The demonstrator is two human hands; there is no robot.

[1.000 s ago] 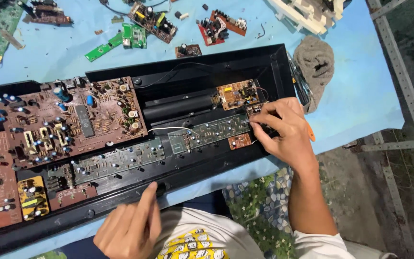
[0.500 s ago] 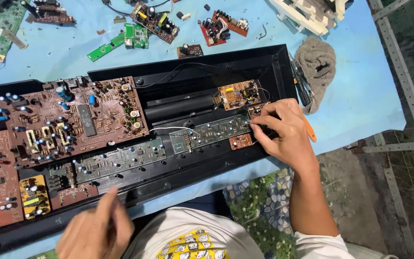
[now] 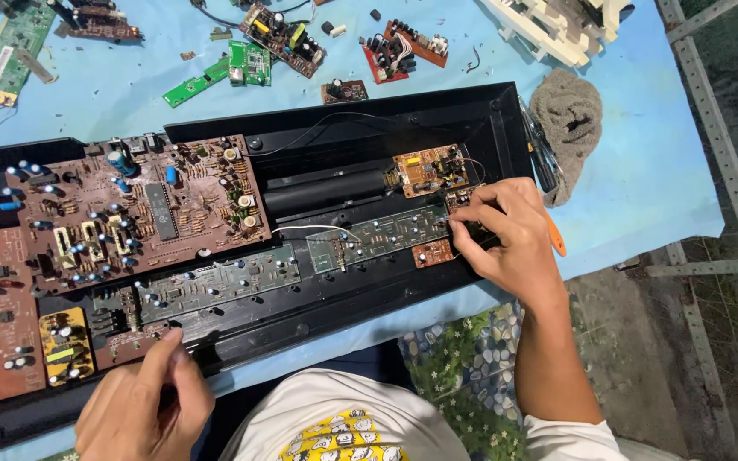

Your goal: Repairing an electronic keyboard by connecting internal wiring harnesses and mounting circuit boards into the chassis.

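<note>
- The left hand [image 3: 143, 405] had slid down and left, its fingers curled on the black case [image 3: 318, 320] edge.
- The right hand [image 3: 506, 235] pinched something orange beside the small green board [image 3: 386, 237]; a slip could have snapped tiny parts.

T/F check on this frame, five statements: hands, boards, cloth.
1. The right hand works at the right end of the long black plastic case. True.
2. The left hand holds a screwdriver. False: it shows no tool and rests at the case's near edge.
3. The large brown circuit board lies in the left part of the case. True.
4. The grey cloth lies inside the case. False: it lies on the blue table cover, right of the case.
5. The small orange circuit board sits left of the large brown one. False: right of it.
</note>
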